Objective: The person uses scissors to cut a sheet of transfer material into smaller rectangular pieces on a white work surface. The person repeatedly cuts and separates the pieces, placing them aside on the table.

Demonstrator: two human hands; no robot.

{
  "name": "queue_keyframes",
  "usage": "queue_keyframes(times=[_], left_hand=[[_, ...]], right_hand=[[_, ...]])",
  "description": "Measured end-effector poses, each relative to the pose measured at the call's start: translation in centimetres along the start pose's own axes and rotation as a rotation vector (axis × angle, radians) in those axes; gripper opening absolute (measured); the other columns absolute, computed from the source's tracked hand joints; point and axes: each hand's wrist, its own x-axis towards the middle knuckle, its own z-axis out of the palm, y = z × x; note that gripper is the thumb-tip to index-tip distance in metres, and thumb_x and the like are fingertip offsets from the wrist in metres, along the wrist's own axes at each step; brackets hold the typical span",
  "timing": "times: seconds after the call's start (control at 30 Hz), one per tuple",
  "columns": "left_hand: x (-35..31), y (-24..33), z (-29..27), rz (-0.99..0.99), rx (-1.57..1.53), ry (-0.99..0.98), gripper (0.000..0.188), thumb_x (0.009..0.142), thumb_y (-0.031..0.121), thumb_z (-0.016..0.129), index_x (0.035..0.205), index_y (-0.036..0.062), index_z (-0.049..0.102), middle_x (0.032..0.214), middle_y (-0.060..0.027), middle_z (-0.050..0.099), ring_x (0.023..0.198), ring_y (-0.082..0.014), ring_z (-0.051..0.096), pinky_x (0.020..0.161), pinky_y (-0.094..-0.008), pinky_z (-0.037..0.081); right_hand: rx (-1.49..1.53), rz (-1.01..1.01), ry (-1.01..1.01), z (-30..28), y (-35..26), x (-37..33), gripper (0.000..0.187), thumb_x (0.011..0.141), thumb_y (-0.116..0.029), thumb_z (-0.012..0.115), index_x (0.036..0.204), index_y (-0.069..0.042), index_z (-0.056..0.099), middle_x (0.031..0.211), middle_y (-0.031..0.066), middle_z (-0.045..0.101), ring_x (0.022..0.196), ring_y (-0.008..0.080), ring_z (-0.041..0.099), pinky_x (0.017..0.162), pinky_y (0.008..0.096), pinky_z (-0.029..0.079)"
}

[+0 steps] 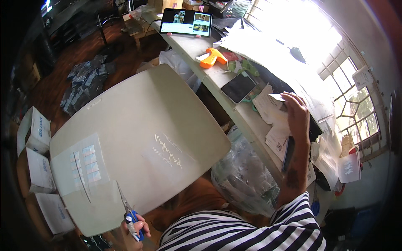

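Note:
My left hand [138, 229], low in the view, is closed around blue-handled scissors [130, 218]. Their blades point up over the edge of a pale table [125, 125]. On the table's left part lies a clear sheet with pale blue-and-pink printed blocks [89, 161], a thin dark strip across it. Further right, a clear sheet carries white script lettering [168, 152]. My right hand [298, 112] reaches over the side bench [238, 109], fingers bent at a small white slip [276, 97] that they appear to pinch. Crumpled white papers [266, 104] lie beside that hand.
A dark phone [238, 87], an orange trigger-handled tool [212, 57] and a lit tablet [186, 23] are along the bench. A clear plastic bag [245, 167] hangs below it. White boxes [39, 169] flank the table's left side; plastic packets [86, 79] lie on the floor.

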Motion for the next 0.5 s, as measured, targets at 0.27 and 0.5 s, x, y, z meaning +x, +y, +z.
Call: queue_keyframes(times=[0.27, 0.5], left_hand=[[1.3, 0.3, 1.3, -0.097, 0.037, -0.141, 0.027, 0.084, 0.014, 0.065, 0.103, -0.0032, 0.056, 0.067, -0.0077, 0.056, 0.053, -0.0162, 0.052, 0.05, -0.0257, 0.041], [0.5, -1.4, 0.8, -0.118, 0.04, -0.042, 0.024, 0.083, 0.015, 0.067, 0.099, -0.0003, 0.059, 0.071, -0.0104, 0.061, 0.061, -0.0183, 0.061, 0.049, -0.029, 0.05]], right_hand=[[0.054, 0.122, -0.473, 0.1, 7.3, -6.9, 0.036, 0.097, -0.007, 0.051, 0.132, -0.003, 0.057, 0.145, 0.0168, 0.05, 0.14, 0.0349, 0.041, 0.117, 0.0464, 0.029], [0.027, 0.009, -0.184, 0.3, -4.1, -5.3, 0.045, 0.101, -0.029, 0.053, 0.137, -0.002, 0.053, 0.145, 0.0194, 0.048, 0.137, 0.0369, 0.043, 0.113, 0.046, 0.033]])
